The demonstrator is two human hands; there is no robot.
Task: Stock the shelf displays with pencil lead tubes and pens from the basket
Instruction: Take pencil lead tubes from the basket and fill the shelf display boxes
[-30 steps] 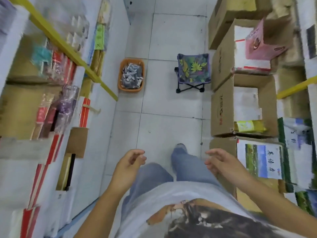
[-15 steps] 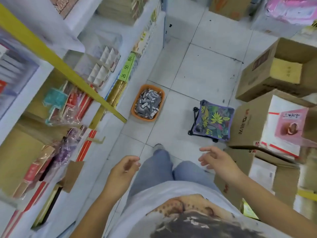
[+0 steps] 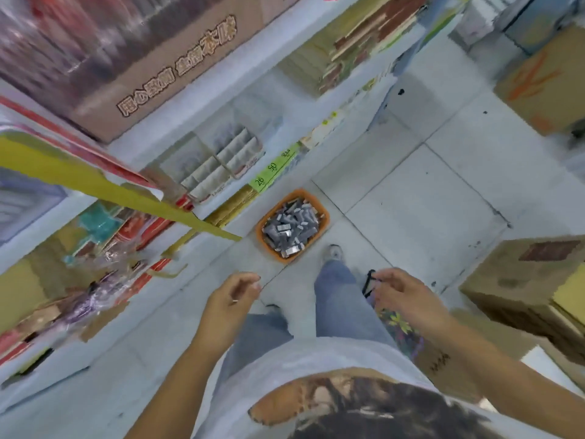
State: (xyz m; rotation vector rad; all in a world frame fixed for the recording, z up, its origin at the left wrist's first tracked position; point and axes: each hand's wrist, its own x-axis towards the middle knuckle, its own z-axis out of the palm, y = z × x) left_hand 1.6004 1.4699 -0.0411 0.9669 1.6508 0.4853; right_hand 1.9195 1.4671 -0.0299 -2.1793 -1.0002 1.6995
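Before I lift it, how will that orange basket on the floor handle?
Piled full of small grey packs, the orange basket probably feels heavy for its size. It looks shallow and open-topped, so tipping it may spill loose packs. The rim looks like stiff plastic.

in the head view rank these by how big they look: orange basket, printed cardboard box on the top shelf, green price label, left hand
1. printed cardboard box, though cropped by the frame
2-3. orange basket and left hand look close; the hand is nearer the camera, so unranked
4. green price label
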